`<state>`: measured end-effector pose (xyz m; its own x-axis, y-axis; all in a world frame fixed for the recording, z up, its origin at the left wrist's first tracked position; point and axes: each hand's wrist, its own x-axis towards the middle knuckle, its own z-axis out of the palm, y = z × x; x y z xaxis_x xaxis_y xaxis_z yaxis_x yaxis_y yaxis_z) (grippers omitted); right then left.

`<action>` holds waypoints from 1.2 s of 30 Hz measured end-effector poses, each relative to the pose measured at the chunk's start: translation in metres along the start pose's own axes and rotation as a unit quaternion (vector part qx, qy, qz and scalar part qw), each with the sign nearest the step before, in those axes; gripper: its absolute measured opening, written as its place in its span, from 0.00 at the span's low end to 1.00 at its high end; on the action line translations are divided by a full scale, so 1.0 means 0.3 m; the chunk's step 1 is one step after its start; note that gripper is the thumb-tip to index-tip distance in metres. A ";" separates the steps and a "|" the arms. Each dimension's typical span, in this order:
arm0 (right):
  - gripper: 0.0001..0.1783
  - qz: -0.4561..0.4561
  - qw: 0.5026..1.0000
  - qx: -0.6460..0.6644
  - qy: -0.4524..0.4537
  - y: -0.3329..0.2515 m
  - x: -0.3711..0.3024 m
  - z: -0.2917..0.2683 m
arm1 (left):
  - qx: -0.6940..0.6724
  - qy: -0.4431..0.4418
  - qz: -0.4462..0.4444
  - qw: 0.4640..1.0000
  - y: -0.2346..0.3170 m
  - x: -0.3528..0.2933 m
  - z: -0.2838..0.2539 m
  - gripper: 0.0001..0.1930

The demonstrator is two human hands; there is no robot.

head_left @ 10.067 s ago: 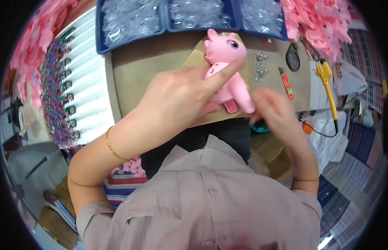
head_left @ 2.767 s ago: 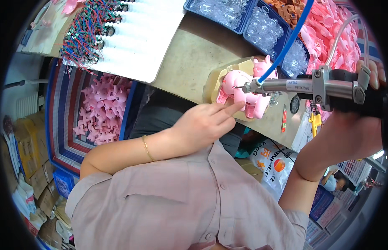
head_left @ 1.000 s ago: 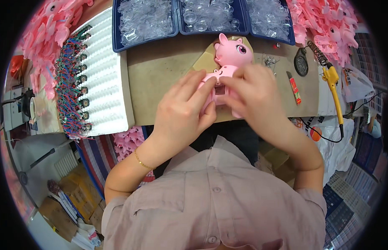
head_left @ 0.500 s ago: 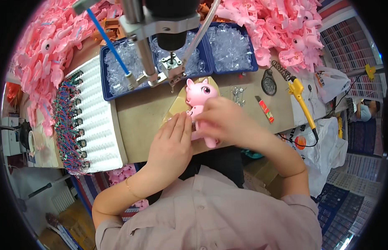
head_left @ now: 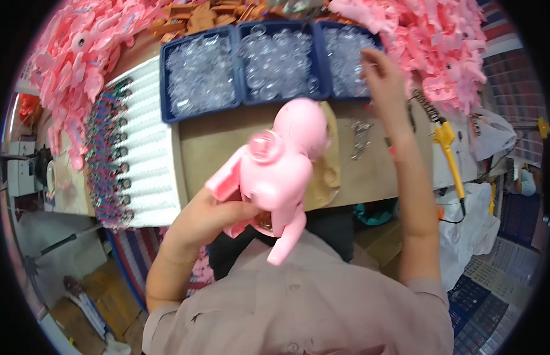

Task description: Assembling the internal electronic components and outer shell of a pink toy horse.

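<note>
A pink plastic animal toy (head_left: pixel 276 174) with a round head is raised over the front edge of the table. My left hand (head_left: pixel 209 219) is closed around its lower left side, with the thumb on the body. The back of the head is uppermost, and a round stub sticks out beside the neck. Near its lower end a dark gap shows something metallic. My right hand (head_left: pixel 382 80) is stretched out over the right blue tray (head_left: pixel 346 94) of clear plastic parts, fingers apart and nothing visible in them. Behind the toy lies a tan moulded holder (head_left: pixel 329 171).
More clear parts fill two blue trays (head_left: pixel 238 65) to the left. Pink toy parts are heaped at the left (head_left: pixel 89 53) and right (head_left: pixel 440 53). A white ridged rack (head_left: pixel 151 160) carries wired components (head_left: pixel 106 160). Small metal pieces (head_left: pixel 361 139) and a yellow soldering iron (head_left: pixel 449 151) lie rightward.
The toy has left the holder, turned over and come nearer in my left hand. My right hand has let go and moved up to the right tray. The view has shifted off the drill press.
</note>
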<state>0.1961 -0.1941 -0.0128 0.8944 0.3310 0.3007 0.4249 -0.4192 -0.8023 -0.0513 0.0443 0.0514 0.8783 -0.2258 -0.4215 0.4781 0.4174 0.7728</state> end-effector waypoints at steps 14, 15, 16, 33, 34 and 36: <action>0.09 -0.073 0.950 0.182 -0.244 -0.483 -0.487 0.065 | -0.277 -0.030 0.046 0.959 -0.225 -0.033 0.021 0.40; 0.09 -0.125 0.951 0.161 -0.234 -0.463 -0.498 0.086 | -0.242 -0.004 0.030 0.970 -0.218 -0.040 0.025 0.46; 0.10 -0.183 0.946 0.143 -0.227 -0.458 -0.505 0.106 | -0.222 -0.002 0.033 0.974 -0.211 -0.053 0.026 0.47; 0.48 0.223 0.860 0.411 -0.205 -0.514 -0.571 0.190 | -0.063 0.084 0.163 0.981 -0.254 -0.109 0.005 0.40; 0.52 0.239 0.827 0.444 -0.250 -0.525 -0.568 0.195 | 0.076 0.070 0.247 0.963 -0.272 -0.107 -0.012 0.42; 0.51 0.258 0.828 0.404 -0.290 -0.542 -0.571 0.171 | 0.112 0.065 0.147 0.981 -0.292 -0.124 -0.009 0.44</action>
<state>-0.0332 -0.1393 0.0397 0.6103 0.7332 -0.2998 -0.4346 -0.0065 -0.9006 -0.1258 0.0184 -0.0018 0.9778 -0.0046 -0.2097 0.2046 0.2409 0.9487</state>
